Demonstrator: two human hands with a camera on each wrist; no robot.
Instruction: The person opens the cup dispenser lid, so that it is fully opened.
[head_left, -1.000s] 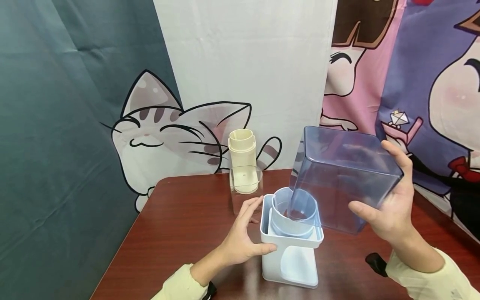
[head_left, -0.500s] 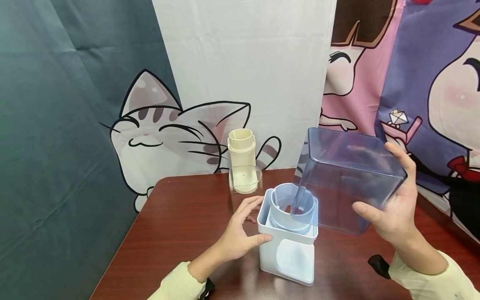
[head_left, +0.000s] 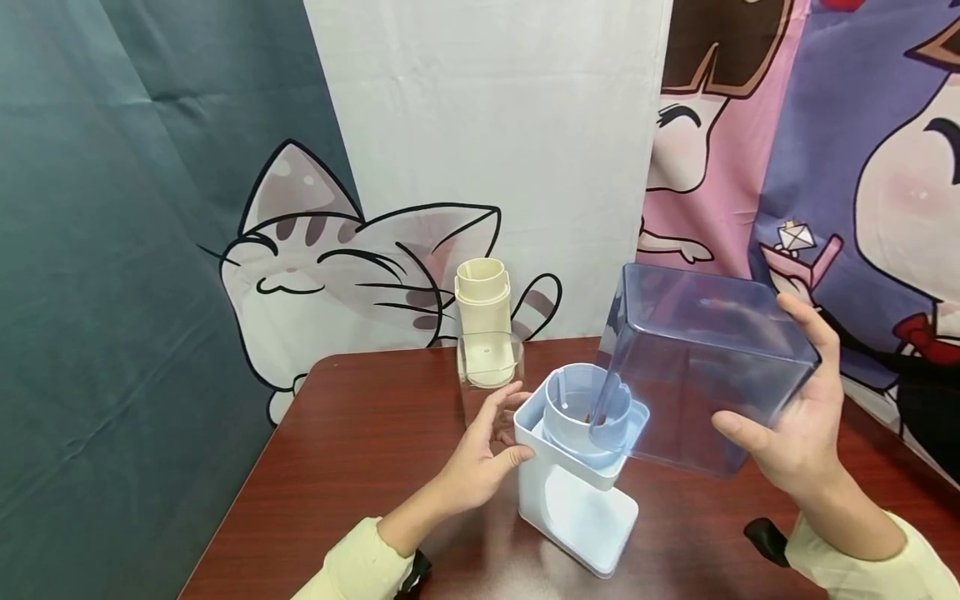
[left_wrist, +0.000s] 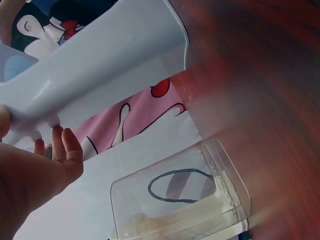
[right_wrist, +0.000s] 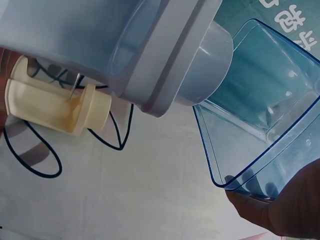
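A light blue dispenser base [head_left: 573, 500] with a round collar [head_left: 566, 425] stands on the table, its square rim turned corner toward me. My left hand [head_left: 480, 467] holds the rim's left corner, thumb in front and fingers behind. In the left wrist view the fingertips [left_wrist: 56, 121] touch the base wall [left_wrist: 100, 60]. My right hand [head_left: 798, 442] grips a transparent blue box [head_left: 712, 358] by its right end, thumb below and fingers behind. The box is tilted beside the collar and overlaps it in the head view. Its open mouth shows in the right wrist view, facing the collar [right_wrist: 212, 65].
At the back of the dark red table [head_left: 375, 433] stands a cream dispenser [head_left: 483, 304] with a clear box [left_wrist: 150, 185] in front of it. Printed cartoon curtains [head_left: 495, 100] hang right behind the table.
The base has turned on the table, its foot swinging round, while my left hand stays at its corner. My right hand and the blue box have shifted slightly right and down.
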